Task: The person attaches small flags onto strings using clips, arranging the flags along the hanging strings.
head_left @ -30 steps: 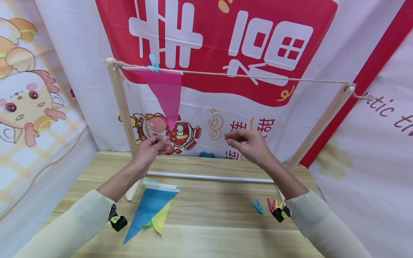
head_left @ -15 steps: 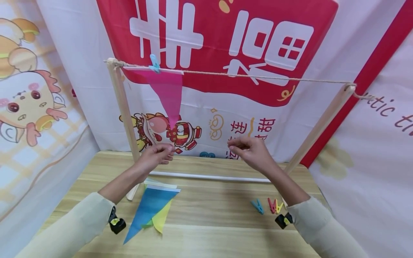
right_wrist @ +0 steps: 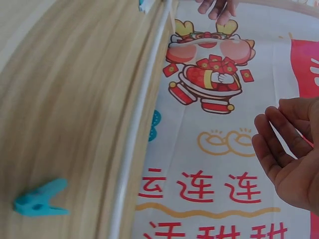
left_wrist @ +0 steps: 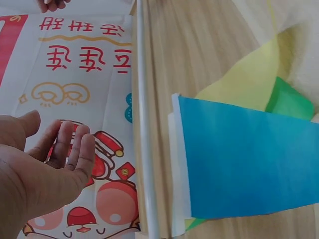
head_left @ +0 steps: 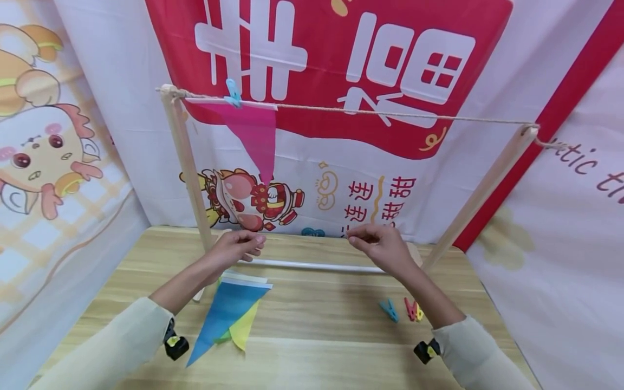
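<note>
My left hand [head_left: 236, 249] hovers with loosely bent fingers over the back of the table, holding nothing. Level with it on the other side is my right hand [head_left: 380, 244], thumb close to the fingertips and nothing between them in the right wrist view. Above, a pink pennant [head_left: 255, 130] hangs from a twine line [head_left: 390, 114], held by a light blue clothespin [head_left: 233, 93]. Below my left hand a blue pennant [head_left: 229, 309] lies over a yellow pennant [head_left: 245, 326] and a green one [left_wrist: 291, 102]. A blue clothespin [head_left: 389, 310] rests below my right hand.
Wooden posts, left [head_left: 187, 168] and right [head_left: 482, 195], carry the twine. A white rod [head_left: 317, 266] runs low between them. Red [head_left: 410, 309] and yellow clothespins [head_left: 420, 313] lie by my right forearm. A printed cloth [head_left: 302, 162] hangs behind the table [head_left: 317, 357].
Both hands have come down from below the pink pennant's tip towards the table's back edge, the left also shifting slightly right. The pennant's tip has swung a little to the right.
</note>
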The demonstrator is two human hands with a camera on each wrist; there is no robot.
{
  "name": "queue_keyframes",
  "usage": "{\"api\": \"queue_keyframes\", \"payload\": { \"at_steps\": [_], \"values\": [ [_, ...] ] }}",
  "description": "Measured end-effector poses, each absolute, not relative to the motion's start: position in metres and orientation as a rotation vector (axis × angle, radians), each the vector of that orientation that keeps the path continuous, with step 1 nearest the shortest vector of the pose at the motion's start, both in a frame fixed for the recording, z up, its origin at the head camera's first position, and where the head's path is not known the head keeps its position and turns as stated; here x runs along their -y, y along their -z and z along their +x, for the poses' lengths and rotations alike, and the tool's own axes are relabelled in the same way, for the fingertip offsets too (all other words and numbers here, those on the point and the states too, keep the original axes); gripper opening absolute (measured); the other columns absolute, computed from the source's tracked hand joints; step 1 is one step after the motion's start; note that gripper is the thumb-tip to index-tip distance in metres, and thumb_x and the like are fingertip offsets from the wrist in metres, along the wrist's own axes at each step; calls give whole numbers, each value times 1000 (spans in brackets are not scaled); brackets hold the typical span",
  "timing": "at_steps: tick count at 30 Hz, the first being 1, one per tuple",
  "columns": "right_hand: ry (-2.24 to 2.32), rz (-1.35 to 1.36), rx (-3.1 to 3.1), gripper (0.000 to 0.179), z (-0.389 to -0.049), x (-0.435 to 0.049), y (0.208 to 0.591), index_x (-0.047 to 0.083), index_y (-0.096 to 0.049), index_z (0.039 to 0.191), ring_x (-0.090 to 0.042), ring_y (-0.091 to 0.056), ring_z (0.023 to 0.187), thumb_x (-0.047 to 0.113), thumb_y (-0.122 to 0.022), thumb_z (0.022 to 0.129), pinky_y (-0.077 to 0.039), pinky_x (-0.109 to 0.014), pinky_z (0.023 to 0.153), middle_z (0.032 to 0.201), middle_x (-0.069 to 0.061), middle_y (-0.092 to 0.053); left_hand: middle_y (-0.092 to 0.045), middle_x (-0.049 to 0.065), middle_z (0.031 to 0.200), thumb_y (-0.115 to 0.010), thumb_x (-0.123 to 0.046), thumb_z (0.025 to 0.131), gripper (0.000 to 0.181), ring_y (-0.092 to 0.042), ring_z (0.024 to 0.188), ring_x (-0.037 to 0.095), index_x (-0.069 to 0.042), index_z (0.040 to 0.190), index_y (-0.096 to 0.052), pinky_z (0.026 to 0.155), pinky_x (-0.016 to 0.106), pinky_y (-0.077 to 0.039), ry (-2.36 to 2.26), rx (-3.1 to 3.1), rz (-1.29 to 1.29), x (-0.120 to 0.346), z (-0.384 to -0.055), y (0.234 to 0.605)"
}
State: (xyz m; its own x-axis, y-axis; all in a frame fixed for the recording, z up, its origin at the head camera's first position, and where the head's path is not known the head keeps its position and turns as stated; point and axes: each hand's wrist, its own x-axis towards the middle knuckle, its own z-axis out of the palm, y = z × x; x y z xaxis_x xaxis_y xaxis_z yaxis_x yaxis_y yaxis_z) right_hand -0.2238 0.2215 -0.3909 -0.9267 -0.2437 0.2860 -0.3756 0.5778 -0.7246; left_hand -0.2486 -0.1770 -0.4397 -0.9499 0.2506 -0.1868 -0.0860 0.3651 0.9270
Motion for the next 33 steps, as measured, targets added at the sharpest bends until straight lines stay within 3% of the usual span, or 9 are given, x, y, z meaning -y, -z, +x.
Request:
{"api": "queue_keyframes", "payload": {
  "at_steps": [5,12,19,28,33],
  "values": [
    [-1242,441,2690,14,-218,-225,404,21,-89,116,-14,-74,89,28,-83,105,-58,-23,72,109,-2,-87,-69,24,148,-64,-34,118,45,-71,130,35,-4,151,-67,117,55,-61,-1586,-2347,179,181,-246,451],
    [-1348,445,2698,17,-214,-228,424,13,-87,120,-15,-77,94,21,-82,106,-62,-21,77,116,-8,-86,-75,18,139,-68,-28,116,41,-69,128,39,-2,146,-70,112,51,-63,-1537,-2370,150,186,-240,471],
    [-1383,392,2722,16,-213,-230,434,11,-88,118,-15,-73,89,19,-83,105,-60,-22,73,117,-10,-85,-75,19,137,-68,-25,115,36,-70,126,38,-3,144,-72,108,48,-65,-1533,-2373,104,192,-240,483],
    [-1288,310,2855,16,-210,-237,448,10,-87,118,-11,-73,89,18,-82,105,-60,-23,75,111,-6,-87,-78,15,124,-72,-20,113,29,-69,107,26,-2,135,-76,91,36,-65,-1526,-2416,147,196,-240,495],
    [-1254,298,2910,19,-206,-244,455,6,-85,120,-11,-75,93,18,-82,105,-61,-22,79,108,-6,-86,-80,15,118,-74,-13,111,24,-70,103,20,1,131,-76,91,35,-65,-1478,-2482,191,200,-239,499]
  ]
}}
